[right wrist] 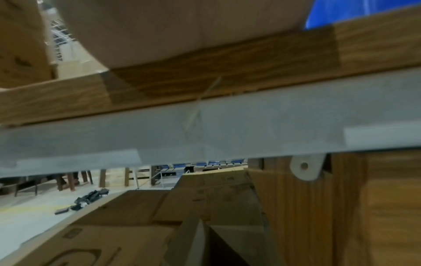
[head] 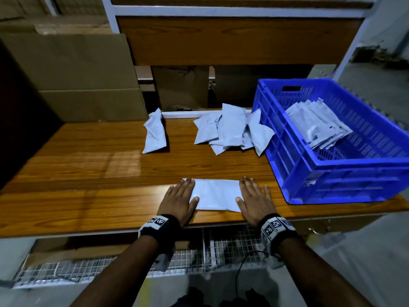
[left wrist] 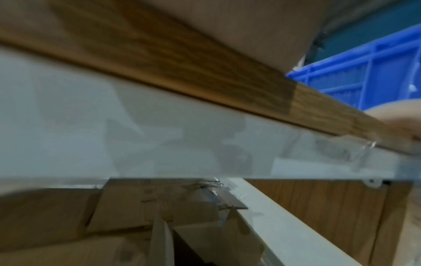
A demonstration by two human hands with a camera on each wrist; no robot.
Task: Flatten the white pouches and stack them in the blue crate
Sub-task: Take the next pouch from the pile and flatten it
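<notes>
While both hands (head: 218,199) press pouch (head: 215,193) flat-fingered, blue crate (head: 345,173) holds perhaps 5 flattened pouches (head: 318,127).

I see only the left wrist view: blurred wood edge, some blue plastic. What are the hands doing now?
Observer: In the head view both hands lie flat, the left hand and the right hand pressing the two ends of one white pouch on the wooden table.
Operator: Is the blue thing the crate? Is something already inside?
Observer: Yes, the blue crate stands to the right of the hands, and flattened pouches lie stacked in it.
Operator: Are more pouches waiting?
Observer: Yes. A puffy pile lies at the table's far edge beside the crate, and a single pouch lies apart, left of the pile.
</notes>
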